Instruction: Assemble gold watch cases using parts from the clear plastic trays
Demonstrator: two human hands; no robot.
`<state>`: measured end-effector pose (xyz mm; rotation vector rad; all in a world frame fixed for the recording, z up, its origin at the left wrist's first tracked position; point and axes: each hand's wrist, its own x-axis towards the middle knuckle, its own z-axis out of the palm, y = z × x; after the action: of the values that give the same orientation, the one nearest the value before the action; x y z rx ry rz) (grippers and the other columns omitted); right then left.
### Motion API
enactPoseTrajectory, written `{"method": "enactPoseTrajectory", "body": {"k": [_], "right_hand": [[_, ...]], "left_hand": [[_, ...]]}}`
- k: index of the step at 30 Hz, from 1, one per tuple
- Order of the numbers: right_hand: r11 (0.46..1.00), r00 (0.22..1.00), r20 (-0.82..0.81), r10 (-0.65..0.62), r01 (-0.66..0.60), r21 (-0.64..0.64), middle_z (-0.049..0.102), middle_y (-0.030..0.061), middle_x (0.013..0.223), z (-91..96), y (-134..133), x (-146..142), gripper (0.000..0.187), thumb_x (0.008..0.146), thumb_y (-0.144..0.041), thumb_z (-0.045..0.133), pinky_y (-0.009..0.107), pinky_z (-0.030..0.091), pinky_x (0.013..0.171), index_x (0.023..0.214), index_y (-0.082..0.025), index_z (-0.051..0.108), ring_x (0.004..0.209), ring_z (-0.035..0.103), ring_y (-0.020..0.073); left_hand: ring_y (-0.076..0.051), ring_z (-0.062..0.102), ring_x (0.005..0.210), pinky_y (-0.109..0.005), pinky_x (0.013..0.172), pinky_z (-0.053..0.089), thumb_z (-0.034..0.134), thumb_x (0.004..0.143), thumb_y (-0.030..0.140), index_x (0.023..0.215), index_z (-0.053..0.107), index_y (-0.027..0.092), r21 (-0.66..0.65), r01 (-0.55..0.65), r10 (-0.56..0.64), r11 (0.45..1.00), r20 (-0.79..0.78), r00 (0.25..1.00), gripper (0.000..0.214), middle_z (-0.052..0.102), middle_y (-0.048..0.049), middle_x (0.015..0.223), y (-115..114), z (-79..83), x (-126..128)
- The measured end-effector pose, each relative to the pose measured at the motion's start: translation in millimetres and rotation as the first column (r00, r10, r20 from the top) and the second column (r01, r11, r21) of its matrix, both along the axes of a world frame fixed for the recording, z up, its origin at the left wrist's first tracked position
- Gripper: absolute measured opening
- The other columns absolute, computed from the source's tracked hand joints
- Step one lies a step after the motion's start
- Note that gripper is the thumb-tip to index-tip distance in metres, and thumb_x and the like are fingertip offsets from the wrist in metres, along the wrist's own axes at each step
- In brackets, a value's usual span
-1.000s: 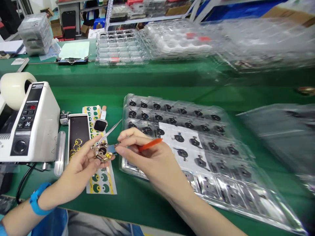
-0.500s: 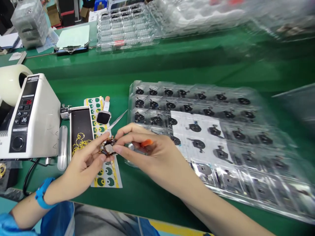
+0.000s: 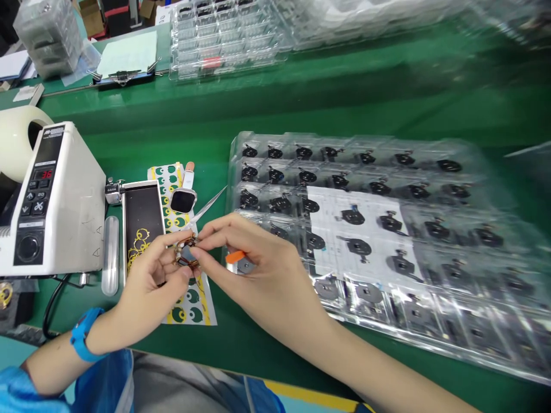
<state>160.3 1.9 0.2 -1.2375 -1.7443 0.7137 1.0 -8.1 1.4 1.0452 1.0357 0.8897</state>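
My left hand (image 3: 150,287) pinches a small round coil part (image 3: 186,253) with copper and gold edges, held over a sticker sheet (image 3: 189,301). Thin metal tweezers (image 3: 210,205) stick out up and right from between the left fingers. My right hand (image 3: 253,269) meets the left hand at the part, thumb and forefinger pressed on its right edge. An orange-handled tool (image 3: 235,257) lies tucked under the right fingers. A blue band sits on the left wrist.
A clear blister tray (image 3: 465,321) of small black parts lies right of the hands. A white tape dispenser (image 3: 55,201) stands at left, with a black tray (image 3: 141,221) and a small watch (image 3: 183,199) beside it. More clear trays (image 3: 224,40) and a clipboard (image 3: 124,57) sit at the back.
The right hand drew the orange tool back into the palm and closed its fingertips on the part. The left hand turned the part more edge-on. The view tilted downward.
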Motion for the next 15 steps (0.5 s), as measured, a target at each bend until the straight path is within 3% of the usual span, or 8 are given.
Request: {"method": "enactPoseTrajectory", "body": {"k": [6,8,12,15], "right_hand": [[0.998,1.0,0.03,0.002,-0.004,0.064,0.065,0.0018,0.083,-2.3,-2,-1,0.016,0.084,-0.008,0.06,0.025,0.049,0.059,0.075,-0.02,0.06,0.075,0.063,0.0138],[0.991,0.998,0.057,-0.01,0.003,0.135,0.064,0.0021,0.082,-5.3,-2,-4,0.016,0.086,-0.008,0.059,0.026,0.05,0.062,0.076,-0.02,0.058,0.076,0.063,0.0143],[0.956,0.984,0.137,-0.118,0.076,0.283,0.062,0.0052,0.086,-11.4,-3,-6,0.008,0.089,-0.015,0.058,0.026,0.046,0.054,0.088,-0.021,0.052,0.075,0.062,0.0163],[0.987,0.99,0.138,-0.021,-0.002,0.162,0.06,0.006,0.091,-11.0,0,-3,0.006,0.091,-0.017,0.055,0.027,0.047,0.056,0.095,-0.021,0.053,0.077,0.061,0.0168]], "left_hand": [[-0.014,0.062,0.065,-0.027,0.071,0.054,0.067,0.078,0.019,0.109,0.062,0.019,-0.001,-0.037,0.037,0.999,-0.007,0.999,0.031,0.065,0.0006,0.072,1,0.0,5],[-0.013,0.063,0.065,-0.025,0.068,0.054,0.069,0.079,0.021,0.103,0.062,0.019,-0.004,-0.091,0.091,0.996,0.005,0.996,0.025,0.067,0.0003,0.071,2,0.1,7],[-0.015,0.065,0.063,-0.026,0.063,0.056,0.074,0.078,0.031,0.094,0.06,0.02,-0.013,-0.168,0.168,0.986,0.008,0.986,0.024,0.066,0.0019,0.064,5,0.6,9],[-0.015,0.065,0.062,-0.026,0.06,0.055,0.076,0.076,0.038,0.093,0.06,0.02,-0.014,-0.165,0.165,0.986,0.03,0.986,0.03,0.066,0.0018,0.065,5,1.1,9]]}}
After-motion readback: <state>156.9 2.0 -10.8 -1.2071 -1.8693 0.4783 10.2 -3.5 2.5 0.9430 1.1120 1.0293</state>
